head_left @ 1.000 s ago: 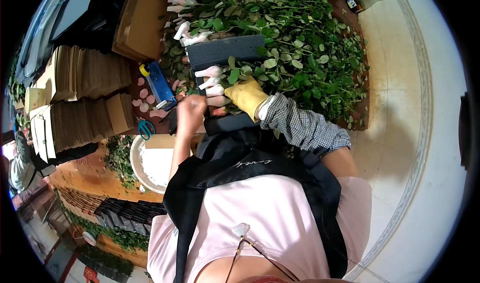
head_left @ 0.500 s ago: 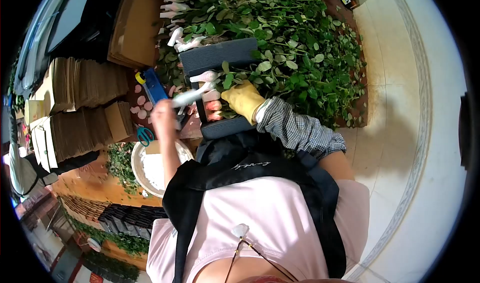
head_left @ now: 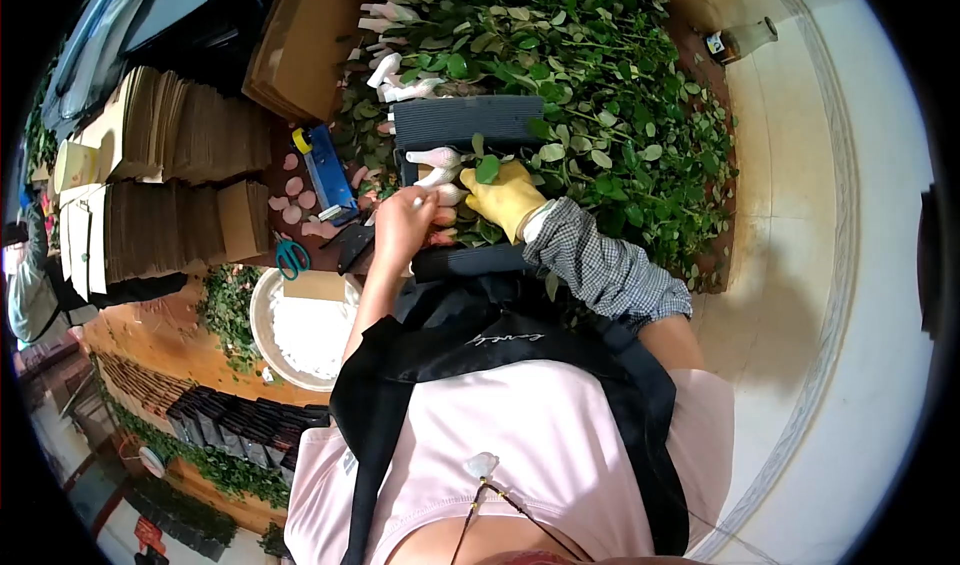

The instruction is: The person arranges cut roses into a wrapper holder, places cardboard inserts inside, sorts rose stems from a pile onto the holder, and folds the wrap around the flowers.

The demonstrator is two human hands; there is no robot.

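My left hand is bare and closed, pinching the end of a white mesh sleeve that sits around a rose head. In a yellow glove, my right hand is closed around that rose's stem just behind the head; its fingertips are partly hidden by leaves. Two sleeved rose heads lie just beyond, side by side. Nearer me, bare pink-orange roses rest in a holder with dark ribbed padded sides.
Leafy rose stems cover the table. To the left are cardboard stacks, a blue tape dispenser, teal scissors and loose petals. A basin of white sleeves stands below them. A glass bottle lies far right.
My left hand has moved right and away from me, bringing the white mesh sleeve onto the rose head. My right hand stays at the stem. The whole view has shifted slightly.
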